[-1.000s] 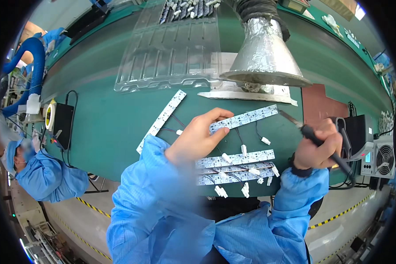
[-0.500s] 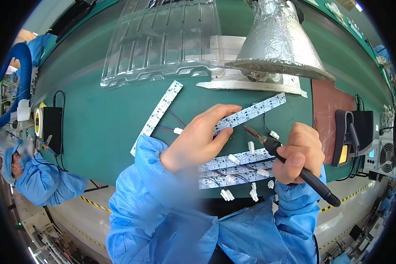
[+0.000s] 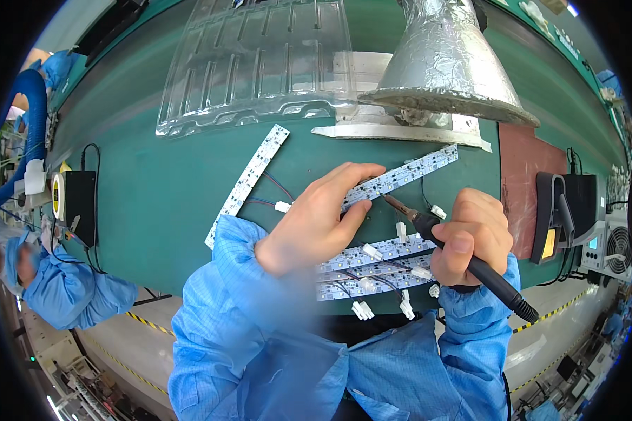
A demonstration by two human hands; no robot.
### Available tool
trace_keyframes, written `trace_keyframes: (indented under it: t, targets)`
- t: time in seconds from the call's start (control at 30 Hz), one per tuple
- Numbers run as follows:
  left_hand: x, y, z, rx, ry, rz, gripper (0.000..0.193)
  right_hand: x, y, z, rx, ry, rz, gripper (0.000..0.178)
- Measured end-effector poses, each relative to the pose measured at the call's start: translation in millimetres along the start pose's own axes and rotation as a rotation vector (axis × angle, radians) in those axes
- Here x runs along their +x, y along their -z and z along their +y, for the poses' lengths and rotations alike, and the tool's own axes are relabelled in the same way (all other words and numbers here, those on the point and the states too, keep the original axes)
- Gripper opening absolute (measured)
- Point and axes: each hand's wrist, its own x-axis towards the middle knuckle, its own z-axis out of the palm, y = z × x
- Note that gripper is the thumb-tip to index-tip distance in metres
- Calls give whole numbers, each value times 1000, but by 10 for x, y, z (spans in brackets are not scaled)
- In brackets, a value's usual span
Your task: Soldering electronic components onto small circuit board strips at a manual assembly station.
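Note:
A white LED circuit strip point(image 3: 418, 167) lies slanted on the green mat, its lower left part under my left hand point(image 3: 314, 221). Thumb and fingers of that hand grip the strip's two long edges. My right hand point(image 3: 473, 235) is closed around the black handle of a soldering iron point(image 3: 428, 226). The iron's tip points up and left and meets the strip's near edge beside my left thumb; whether it touches is too small to tell. Below, several similar strips point(image 3: 340, 263) lie side by side with wires and white connectors point(image 3: 362, 310). Another strip point(image 3: 247, 184) lies left of my left hand.
Beyond the strips stand a clear plastic tray point(image 3: 253, 77) and a foil-covered fume hood point(image 3: 449, 63) on a white base. At right are a soldering iron holder point(image 3: 546, 217) and a device with a fan point(image 3: 616, 245). A co-worker in blue point(image 3: 77, 281) sits at left.
The soldering iron's tip has shifted slightly left along the strip's edge, and my right hand has moved a little left and up with it. My left hand keeps its grip.

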Motion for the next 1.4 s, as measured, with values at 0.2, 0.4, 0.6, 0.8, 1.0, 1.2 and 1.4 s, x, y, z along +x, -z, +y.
trace_keyframes:
  t: [0.2, 0.4, 0.6, 0.8, 1.0, 1.2, 1.4]
  targets:
    - [2, 4, 7, 12, 9, -2, 41, -8, -7, 9, 0, -6, -5, 18]
    - [12, 4, 18, 9, 9, -11, 40, -4, 8, 11, -3, -11, -13, 19]
    - [-1, -7, -2, 15, -3, 2, 40, -2, 10, 8, -4, -10, -25, 20]
    - [17, -32, 21, 5, -1, -1, 40, 7, 45, -8, -13, -8, -25, 20]
    - [-19, 29, -49, 19, 0, 10, 40, -20, -112, 20, -25, -40, 25, 34]
    - [59, -101, -147, -72, -201, 105, 35, -456, 715, 209, -588, -63, 329, 23]
    - [-104, -33, -174, -59, -111, 90, 38, -586, 1171, 808, -1295, 454, 256, 55]
